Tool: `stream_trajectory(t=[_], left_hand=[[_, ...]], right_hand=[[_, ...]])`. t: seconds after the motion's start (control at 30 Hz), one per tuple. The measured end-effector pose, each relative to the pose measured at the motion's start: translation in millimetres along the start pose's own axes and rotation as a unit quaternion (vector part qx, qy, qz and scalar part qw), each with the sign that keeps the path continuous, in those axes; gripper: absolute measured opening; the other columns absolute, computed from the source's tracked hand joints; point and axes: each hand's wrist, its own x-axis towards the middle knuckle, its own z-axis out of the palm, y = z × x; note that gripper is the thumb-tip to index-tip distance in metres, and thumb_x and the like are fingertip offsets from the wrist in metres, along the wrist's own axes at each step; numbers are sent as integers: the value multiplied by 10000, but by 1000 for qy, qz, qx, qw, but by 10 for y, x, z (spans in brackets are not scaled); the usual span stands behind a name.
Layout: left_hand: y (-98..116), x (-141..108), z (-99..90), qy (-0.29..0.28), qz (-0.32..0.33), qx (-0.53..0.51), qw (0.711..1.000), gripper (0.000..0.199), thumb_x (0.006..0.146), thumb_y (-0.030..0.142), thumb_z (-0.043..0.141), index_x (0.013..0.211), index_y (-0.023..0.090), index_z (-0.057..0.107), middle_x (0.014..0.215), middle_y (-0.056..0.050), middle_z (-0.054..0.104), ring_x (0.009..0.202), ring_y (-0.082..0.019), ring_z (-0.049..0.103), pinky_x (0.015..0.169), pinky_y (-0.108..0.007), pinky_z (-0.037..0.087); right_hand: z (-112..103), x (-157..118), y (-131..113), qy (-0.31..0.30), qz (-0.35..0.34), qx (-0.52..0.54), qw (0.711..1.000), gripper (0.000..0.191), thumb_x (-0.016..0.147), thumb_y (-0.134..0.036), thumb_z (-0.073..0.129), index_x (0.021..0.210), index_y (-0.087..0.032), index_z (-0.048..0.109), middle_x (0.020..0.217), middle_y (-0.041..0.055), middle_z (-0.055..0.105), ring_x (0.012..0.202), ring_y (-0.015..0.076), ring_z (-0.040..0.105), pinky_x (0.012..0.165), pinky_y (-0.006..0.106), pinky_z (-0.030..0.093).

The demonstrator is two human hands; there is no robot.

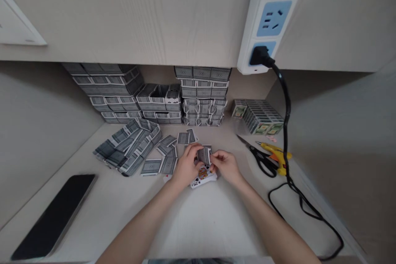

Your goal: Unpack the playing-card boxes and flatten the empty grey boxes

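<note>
Between my two hands is a grey-backed playing card [203, 155] with a white edge along its right side. My left hand [187, 163] grips it from the left, fingers curled over its top. My right hand [225, 165] pinches its right edge between thumb and fingers. Just below lies a face-up stack of playing cards [203, 176] with a king on top, close under both hands. Left of my left hand, several loose cards [168, 160] lie face down, some overlapping. Beyond them sits an open box built from cards [128, 146].
Stacked card-built boxes [202, 95] line the back wall. Card packs [262, 115], black scissors [262, 161] and a yellow glue gun [280, 159] are at right. A black cord [286, 111] hangs from the power strip [272, 20]. A black phone-like slab [55, 216] lies front left.
</note>
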Motion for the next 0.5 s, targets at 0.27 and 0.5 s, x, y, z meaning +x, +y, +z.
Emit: stream_trajectory(t=[0.27,0.5], left_hand=[[7,11,-16,19,-3,31,999,482,655,1,522,1080,219,454,1162,-54,466,1107,-191,449,905,-377,412],[8,-10,-20,21,21,46,999,467,679,16,497,1099,218,463,1191,-60,457,1131,-191,432,947,-385,381]], right_hand=[[40,0,92,-29,-21,22,999,426,717,-495,524,972,-156,565,520,-20,601,415,134,562,439,254,472],[39,3,201,-68,-43,-24,996,457,734,-401,536,1120,-158,519,528,-19,597,450,138,571,486,263,499]])
